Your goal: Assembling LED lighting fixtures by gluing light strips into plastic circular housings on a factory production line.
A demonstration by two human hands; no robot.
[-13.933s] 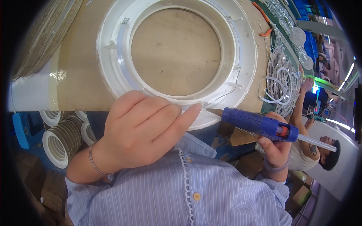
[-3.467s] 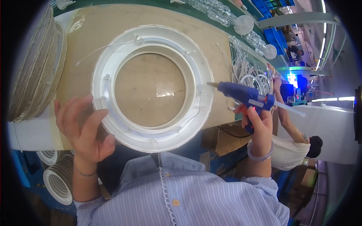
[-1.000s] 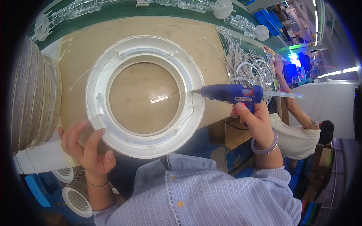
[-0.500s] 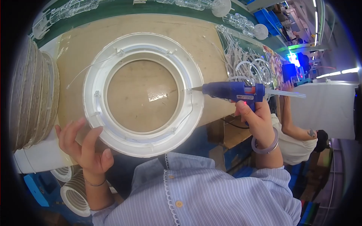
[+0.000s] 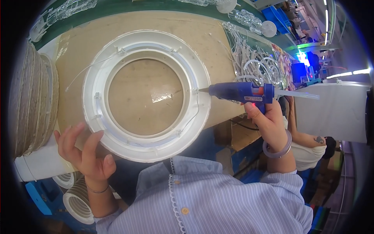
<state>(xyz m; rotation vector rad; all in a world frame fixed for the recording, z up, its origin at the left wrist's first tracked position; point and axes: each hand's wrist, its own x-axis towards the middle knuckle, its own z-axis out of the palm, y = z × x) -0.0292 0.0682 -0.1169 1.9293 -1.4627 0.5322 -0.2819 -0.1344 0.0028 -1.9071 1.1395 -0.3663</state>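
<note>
My right hand (image 5: 265, 119) is closed around the blue glue gun (image 5: 241, 93), nozzle touching the white ring (image 5: 146, 95) at its right rim. My left hand (image 5: 83, 150) is open, fingers spread against the ring's lower-left edge

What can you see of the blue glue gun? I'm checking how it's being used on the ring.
The blue glue gun is plastic, with an orange patch and a small red light by the grip. The right hand grips its handle and holds it level. A clear glue stick juts from its back. Its metal nozzle points left, its tip at the right inner edge of the white ring lying flat on the table.
</note>
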